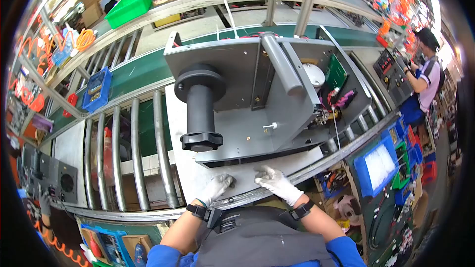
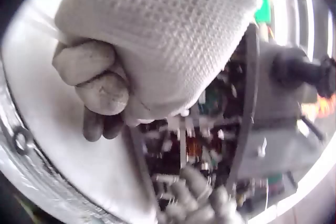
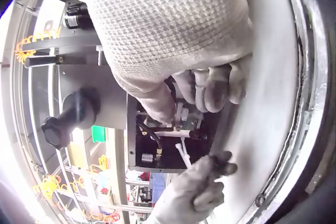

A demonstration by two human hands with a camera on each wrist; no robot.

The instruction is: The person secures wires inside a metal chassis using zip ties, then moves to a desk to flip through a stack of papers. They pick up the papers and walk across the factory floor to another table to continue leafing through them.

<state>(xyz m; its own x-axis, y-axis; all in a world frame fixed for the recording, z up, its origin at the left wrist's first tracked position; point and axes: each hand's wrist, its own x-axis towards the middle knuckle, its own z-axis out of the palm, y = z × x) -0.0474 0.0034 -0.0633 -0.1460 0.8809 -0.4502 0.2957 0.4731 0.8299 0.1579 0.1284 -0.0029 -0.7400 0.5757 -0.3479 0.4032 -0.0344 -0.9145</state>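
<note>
Head view: grey open housing (image 1: pixel 232 124) sits just beyond both hands, on white board (image 1: pixel 295 162) over conveyor rollers (image 1: pixel 139 153). L hand (image 1: pixel 215 188) & R hand (image 1: pixel 278 183), both gloved, are apart, near housing's front edge.

L hand: narrow, fingers curled in; can't tell if anything small is held. R hand: part-open, fingers loosely bent, thumb clear of them; no held item seen.

Fwd of L hand: blk hub w/ knob (image 1: pixel 200 109). Fwd & right of R hand: grn circuit bd (image 1: pixel 337 71), wiring (image 1: pixel 343 100).

Handling (est.): housing prob. heavy, stiff sheet metal, smooth, may slip in gloves. Best hold: low, both side edges. Grey bar (image 1: pixel 281 64) poss. handle, strength unk. Avoid hub, bd & wiring; latter two likely fragile.
</note>
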